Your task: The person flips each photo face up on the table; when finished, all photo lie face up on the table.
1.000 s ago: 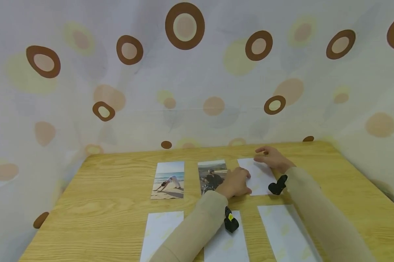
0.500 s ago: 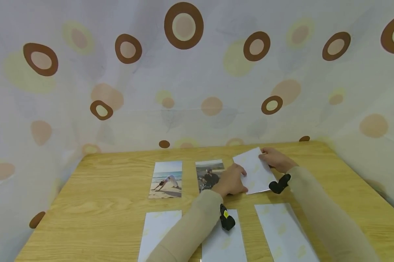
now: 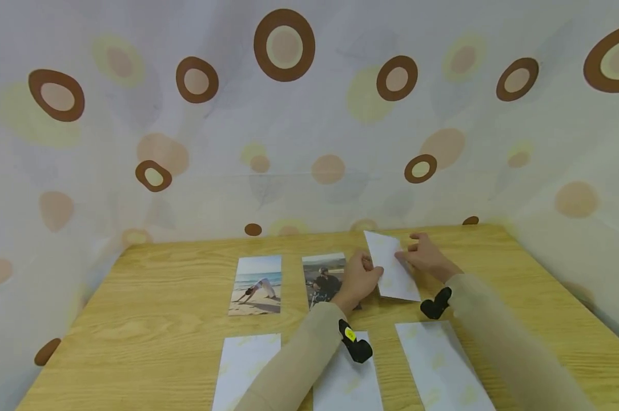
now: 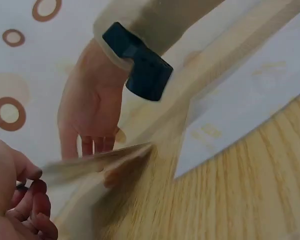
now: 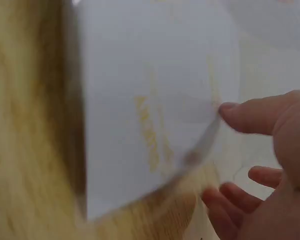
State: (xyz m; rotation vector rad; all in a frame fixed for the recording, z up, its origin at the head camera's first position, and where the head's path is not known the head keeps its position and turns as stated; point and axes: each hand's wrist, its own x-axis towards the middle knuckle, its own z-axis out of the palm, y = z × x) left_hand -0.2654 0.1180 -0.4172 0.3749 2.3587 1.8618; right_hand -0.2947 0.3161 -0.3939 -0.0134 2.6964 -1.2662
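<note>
One white sheet printed with brown rings and pale spots (image 3: 299, 125) hangs behind the light wood-grain bench (image 3: 150, 337). Clock readings are taken from the held card, head view. Two beige sleeves (image 3: 294, 359) enter from 7 and 5 o'clock. Three white rectangular cards with faint yellow print (image 3: 443, 365) lie at 5, 7 and 8 o'clock. Two rectangular colour photographs, a beach pose (image 3: 256, 284) and a dark-clothed rider (image 3: 326, 277), lie face up at 9 o'clock. Held card, white-backed with faint yellow print (image 3: 390, 268): tilted up at the bench's far side; bench contact cannot be told. Left hand (image 3: 360, 279), 8 o'clock: thumb and fingers pinch its edge. Right hand (image 3: 429, 258), 3 o'clock: thumb touches its edge, fingers spread wide. Black wrist units (image 3: 435, 303): one per wrist.
</note>
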